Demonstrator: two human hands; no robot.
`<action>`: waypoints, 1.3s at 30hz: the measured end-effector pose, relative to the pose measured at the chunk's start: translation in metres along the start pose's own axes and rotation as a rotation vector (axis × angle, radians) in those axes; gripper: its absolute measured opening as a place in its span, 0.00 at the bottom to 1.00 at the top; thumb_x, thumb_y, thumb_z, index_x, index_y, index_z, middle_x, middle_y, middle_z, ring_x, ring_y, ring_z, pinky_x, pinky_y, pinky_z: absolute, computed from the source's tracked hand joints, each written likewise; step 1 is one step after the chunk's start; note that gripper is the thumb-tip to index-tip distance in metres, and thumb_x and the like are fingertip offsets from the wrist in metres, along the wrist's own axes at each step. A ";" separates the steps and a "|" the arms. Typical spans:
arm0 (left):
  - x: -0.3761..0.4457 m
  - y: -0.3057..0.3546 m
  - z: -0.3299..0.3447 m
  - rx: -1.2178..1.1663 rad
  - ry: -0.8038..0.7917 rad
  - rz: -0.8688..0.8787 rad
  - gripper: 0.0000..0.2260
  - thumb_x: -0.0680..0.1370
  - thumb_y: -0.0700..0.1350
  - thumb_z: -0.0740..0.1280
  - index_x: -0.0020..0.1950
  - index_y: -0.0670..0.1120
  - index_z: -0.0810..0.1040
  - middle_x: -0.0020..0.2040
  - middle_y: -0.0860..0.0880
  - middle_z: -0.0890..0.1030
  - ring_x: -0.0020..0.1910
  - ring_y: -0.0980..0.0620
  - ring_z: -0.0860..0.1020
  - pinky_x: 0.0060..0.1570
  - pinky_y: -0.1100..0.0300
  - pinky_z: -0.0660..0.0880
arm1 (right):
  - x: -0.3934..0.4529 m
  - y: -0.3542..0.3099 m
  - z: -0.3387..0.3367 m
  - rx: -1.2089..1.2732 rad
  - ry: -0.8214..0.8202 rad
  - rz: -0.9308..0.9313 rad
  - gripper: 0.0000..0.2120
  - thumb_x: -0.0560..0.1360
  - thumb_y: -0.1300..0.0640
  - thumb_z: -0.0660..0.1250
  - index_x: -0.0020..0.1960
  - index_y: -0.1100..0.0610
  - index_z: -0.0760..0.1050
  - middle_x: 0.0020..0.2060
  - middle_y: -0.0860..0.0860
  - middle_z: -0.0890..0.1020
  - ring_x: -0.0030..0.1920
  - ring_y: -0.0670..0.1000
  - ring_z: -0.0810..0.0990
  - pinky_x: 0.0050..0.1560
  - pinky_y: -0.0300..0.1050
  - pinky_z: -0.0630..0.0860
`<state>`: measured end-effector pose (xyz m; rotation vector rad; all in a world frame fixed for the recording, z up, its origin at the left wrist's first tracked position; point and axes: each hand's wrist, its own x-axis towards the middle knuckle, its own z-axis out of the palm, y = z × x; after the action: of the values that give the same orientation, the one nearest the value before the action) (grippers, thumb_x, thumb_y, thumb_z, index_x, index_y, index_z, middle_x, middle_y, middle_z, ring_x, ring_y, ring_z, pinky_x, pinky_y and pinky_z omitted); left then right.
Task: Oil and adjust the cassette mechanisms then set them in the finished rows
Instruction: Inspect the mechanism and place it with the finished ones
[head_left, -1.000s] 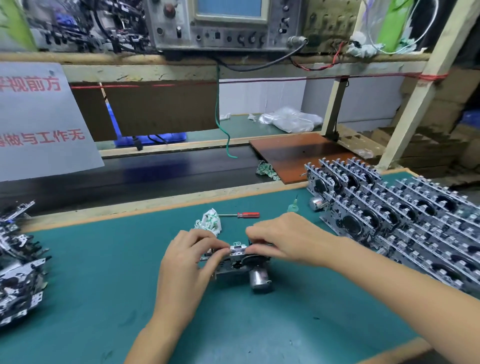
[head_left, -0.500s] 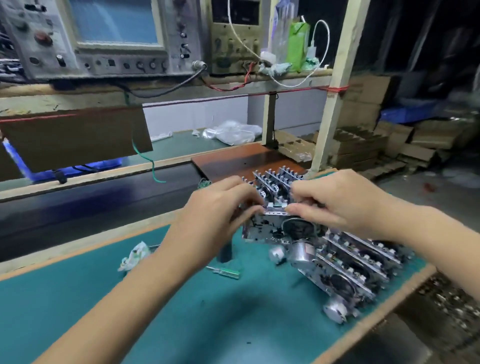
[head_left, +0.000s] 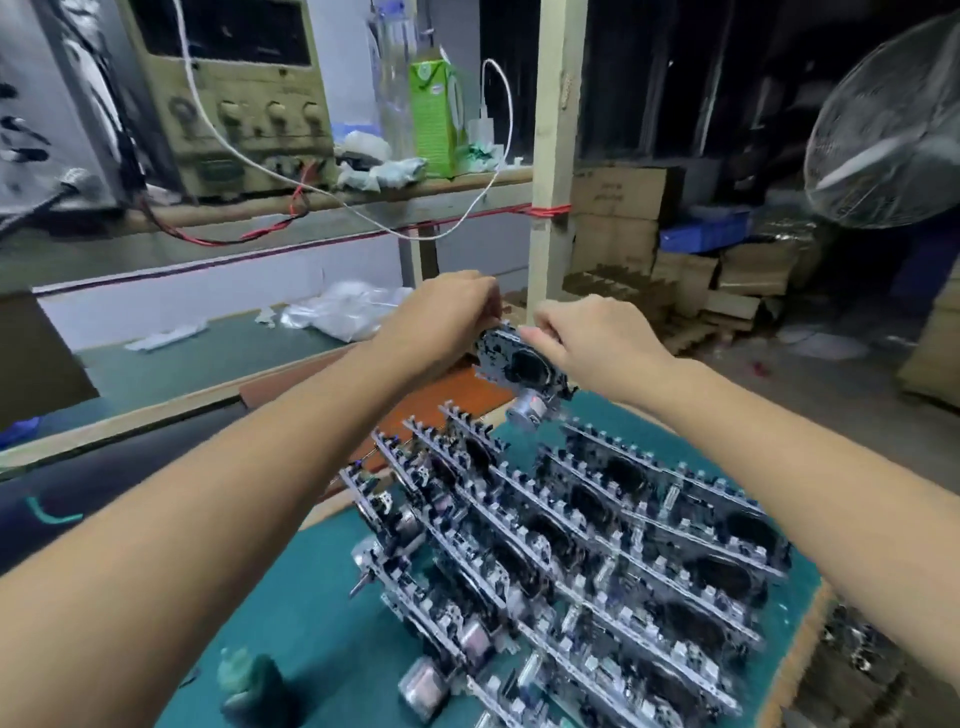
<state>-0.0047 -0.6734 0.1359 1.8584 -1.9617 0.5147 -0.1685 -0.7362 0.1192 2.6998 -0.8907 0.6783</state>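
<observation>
Left hand (head_left: 447, 317) and right hand (head_left: 597, 343) are both pinching one cassette mechanism (head_left: 519, 366) by its top ends, holding it above the finished rows' (head_left: 597, 545) far end, long axis across, motor hanging down.

We extend both bare forearms forward. Our left hand (head_left: 451, 310) and right hand (head_left: 592, 340) are raised side by side, fingers curled, each pinching an end of one mechanism (head_left: 519, 366).
</observation>
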 end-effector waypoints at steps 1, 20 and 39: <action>0.008 -0.005 0.008 0.020 -0.016 -0.017 0.06 0.78 0.42 0.66 0.52 0.43 0.79 0.52 0.44 0.81 0.51 0.45 0.78 0.45 0.58 0.68 | 0.007 0.002 0.010 0.005 -0.012 0.020 0.15 0.81 0.44 0.54 0.39 0.52 0.62 0.28 0.48 0.64 0.36 0.55 0.68 0.34 0.47 0.61; 0.006 -0.029 0.112 -0.029 -0.438 0.036 0.10 0.77 0.39 0.66 0.56 0.46 0.82 0.54 0.45 0.83 0.53 0.45 0.79 0.52 0.54 0.74 | 0.004 0.008 0.106 0.014 -0.426 0.000 0.16 0.82 0.46 0.53 0.48 0.57 0.72 0.41 0.55 0.75 0.50 0.58 0.77 0.40 0.47 0.67; -0.292 -0.021 -0.117 -0.054 -0.182 -0.441 0.14 0.72 0.57 0.62 0.48 0.52 0.81 0.45 0.57 0.80 0.45 0.57 0.76 0.47 0.55 0.74 | -0.073 -0.232 -0.053 0.371 -0.411 -0.784 0.13 0.78 0.43 0.59 0.58 0.47 0.71 0.52 0.47 0.78 0.53 0.51 0.75 0.52 0.49 0.72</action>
<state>0.0335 -0.3640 0.0861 2.2791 -1.5717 0.1622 -0.0989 -0.4977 0.1157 3.2044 0.3133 0.1161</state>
